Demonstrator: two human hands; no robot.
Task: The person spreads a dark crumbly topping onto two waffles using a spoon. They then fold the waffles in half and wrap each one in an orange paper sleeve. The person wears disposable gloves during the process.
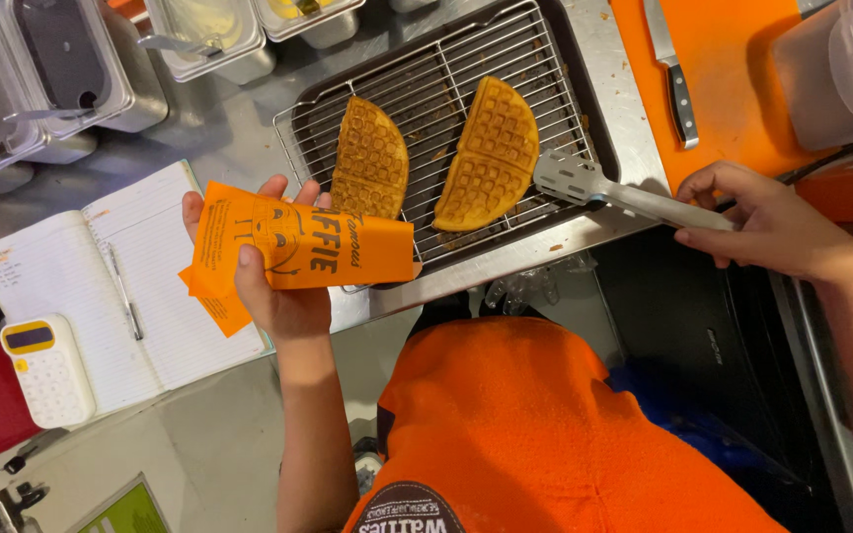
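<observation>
Waffles (491, 153) could crumble if our right hand (762, 222), fingers clenched on the tongs (624, 192), pinches hard. Our left hand's (273, 281) fingers, gripping the orange sleeve (298, 247), may squash it shut.

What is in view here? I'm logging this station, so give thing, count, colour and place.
waffle halves: 2, golden brown, on rack
wire rack: 1, metal, over dark tray
paper sleeve: 1, orange, in left hand
tongs: 1, metal, in right hand
notebook: 1, white, open, left
pen: 1, on notebook
calculator: 1, white, lower left
knife: 1, on orange board
tubs: several, clear, top
left hand: holds sleeve
right hand: holds tongs
</observation>
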